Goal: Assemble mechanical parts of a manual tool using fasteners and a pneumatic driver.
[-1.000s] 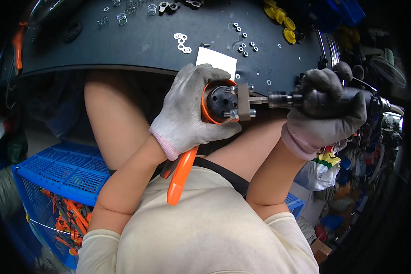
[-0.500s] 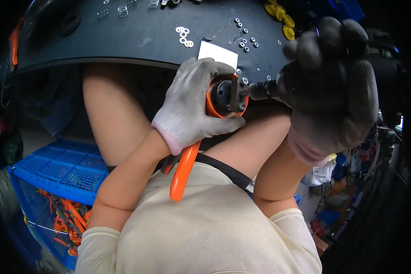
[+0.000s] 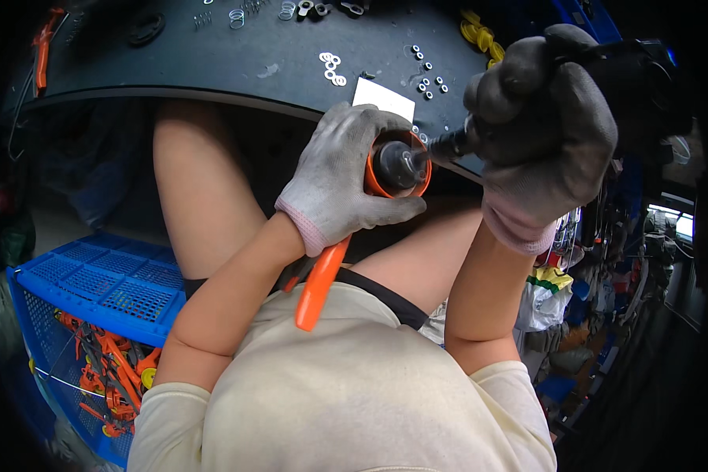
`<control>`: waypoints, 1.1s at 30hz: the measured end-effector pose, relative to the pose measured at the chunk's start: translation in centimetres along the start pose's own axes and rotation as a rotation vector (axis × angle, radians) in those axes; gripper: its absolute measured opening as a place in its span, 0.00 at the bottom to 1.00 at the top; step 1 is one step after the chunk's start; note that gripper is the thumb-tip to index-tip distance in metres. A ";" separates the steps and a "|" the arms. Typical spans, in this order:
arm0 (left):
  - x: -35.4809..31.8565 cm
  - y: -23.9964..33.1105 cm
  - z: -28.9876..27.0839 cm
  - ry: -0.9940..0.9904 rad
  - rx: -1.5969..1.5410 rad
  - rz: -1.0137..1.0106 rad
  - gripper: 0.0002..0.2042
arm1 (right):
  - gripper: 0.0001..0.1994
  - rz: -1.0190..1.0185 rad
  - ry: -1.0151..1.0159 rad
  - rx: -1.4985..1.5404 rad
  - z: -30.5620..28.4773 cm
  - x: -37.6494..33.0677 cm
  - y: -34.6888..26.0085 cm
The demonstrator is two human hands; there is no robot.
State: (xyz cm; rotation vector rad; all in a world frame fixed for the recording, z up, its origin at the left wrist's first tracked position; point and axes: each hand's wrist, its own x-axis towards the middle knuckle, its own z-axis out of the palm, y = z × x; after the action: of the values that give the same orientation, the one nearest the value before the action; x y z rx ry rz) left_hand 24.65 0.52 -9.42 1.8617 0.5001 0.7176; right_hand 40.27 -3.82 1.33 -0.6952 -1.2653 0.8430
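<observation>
Small white rectangular card [image 3: 383, 100] on dark tabletop, lit screens [image 3: 672, 223] at right edge, yellow-green bag [image 3: 551, 282] below

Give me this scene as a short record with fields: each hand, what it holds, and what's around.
left hand: grey glove, wrapped around an orange tool with a long handle
right hand: dark glove, grips a power driver, tip at the tool's black middle
bench: dark top with washers, small nuts, white card
lower left: blue crate of orange parts
</observation>
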 end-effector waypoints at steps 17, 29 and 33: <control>0.1 0.3 0.0 0.006 0.023 0.016 0.31 | 0.16 0.021 0.082 -0.010 0.4 -0.8 0.6; -0.3 0.6 0.3 0.035 0.039 0.035 0.33 | 0.16 0.163 0.299 -0.348 -5.6 -2.0 -7.5; -1.6 -0.3 1.6 0.176 0.048 0.058 0.34 | 0.20 0.344 0.418 -1.453 -8.4 -4.3 0.5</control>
State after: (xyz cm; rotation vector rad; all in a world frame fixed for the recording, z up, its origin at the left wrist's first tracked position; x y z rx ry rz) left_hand 24.53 -1.43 -10.50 1.8737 0.5818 0.9212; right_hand 48.07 -7.19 -2.83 -2.1446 -1.2376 -0.1446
